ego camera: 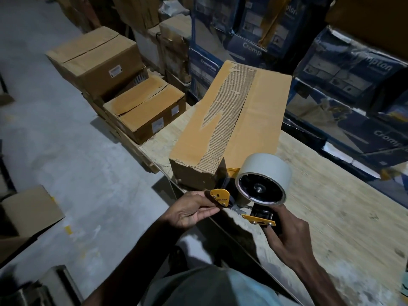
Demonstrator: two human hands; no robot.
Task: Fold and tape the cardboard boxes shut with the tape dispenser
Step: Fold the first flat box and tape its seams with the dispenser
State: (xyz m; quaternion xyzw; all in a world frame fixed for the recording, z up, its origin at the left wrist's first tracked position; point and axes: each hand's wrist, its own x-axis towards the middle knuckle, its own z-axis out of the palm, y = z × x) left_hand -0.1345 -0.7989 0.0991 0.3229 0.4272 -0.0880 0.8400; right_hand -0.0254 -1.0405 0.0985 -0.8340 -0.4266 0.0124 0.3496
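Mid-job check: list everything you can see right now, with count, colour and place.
Long cardboard box: one, brown, top skin torn, on the table.
Tape dispenser: one, yellow and black, at the box's near end.
Tape roll: one, grey, on the dispenser.
Table: one, pale wood, under the box.
Floor boxes: several, brown, left.
Printed cartons: several, blue, stacked behind.
Left hand: pinches the dispenser's front.
Right hand: grips its handle.

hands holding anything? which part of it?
Both hands hold the tape dispenser. The right hand grips its handle, and the left hand pinches the yellow plate at its front end.
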